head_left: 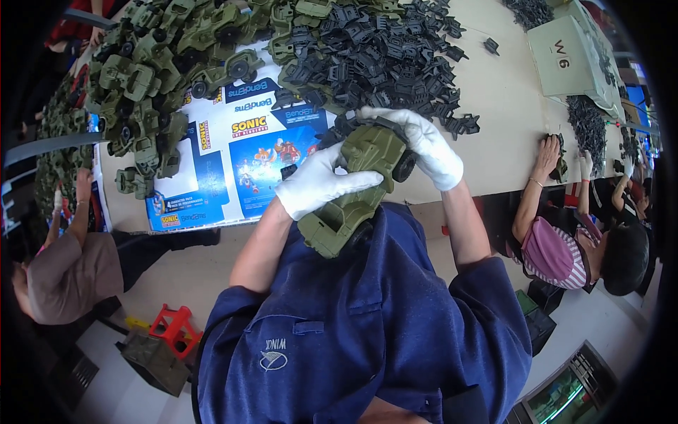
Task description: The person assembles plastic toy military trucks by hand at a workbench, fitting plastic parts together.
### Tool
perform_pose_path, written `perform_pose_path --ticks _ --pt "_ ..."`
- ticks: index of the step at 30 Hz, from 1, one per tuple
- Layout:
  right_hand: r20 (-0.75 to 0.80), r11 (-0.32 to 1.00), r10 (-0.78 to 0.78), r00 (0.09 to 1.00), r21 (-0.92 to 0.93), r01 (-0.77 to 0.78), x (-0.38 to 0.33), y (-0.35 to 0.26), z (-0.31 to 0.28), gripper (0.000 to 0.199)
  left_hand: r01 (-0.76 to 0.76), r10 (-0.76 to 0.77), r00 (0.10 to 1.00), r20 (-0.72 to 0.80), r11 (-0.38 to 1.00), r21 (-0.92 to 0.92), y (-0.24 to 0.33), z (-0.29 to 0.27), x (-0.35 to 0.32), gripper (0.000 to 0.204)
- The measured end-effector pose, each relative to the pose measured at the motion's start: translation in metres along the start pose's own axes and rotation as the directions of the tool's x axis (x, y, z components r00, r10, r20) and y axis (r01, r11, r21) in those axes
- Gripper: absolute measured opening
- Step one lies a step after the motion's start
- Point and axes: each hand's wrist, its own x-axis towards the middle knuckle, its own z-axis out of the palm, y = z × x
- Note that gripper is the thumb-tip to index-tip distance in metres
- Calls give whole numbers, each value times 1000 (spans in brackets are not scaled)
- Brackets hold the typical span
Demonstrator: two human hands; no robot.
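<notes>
Head view showed both gloved hands, left hand (321, 185) and right hand (429, 147), closed around a green toy truck (357, 185), probably fitting a black part (345, 127); pressing home needed next.

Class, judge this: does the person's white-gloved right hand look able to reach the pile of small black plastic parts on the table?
Probably yes: the right hand lies right beside the black parts pile, nothing between, though it grips the green toy car.

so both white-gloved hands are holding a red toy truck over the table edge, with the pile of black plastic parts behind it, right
Not quite: the toy truck is olive green, not red, as the head view shows. The gloved left hand and right hand do hold it at the table edge, with the black plastic parts behind.
</notes>
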Motion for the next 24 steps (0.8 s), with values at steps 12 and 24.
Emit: perform_pose_path --ticks 12,24 --pt "-130 998 24 991 58 -17 -5 8 9 60 145 -137 989 61 977 -154 14 -2 -2 49" --pt "-120 993 15 993 118 0 -7 5 6 57 87 -82 995 51 991 -104 12 -3 -3 48"
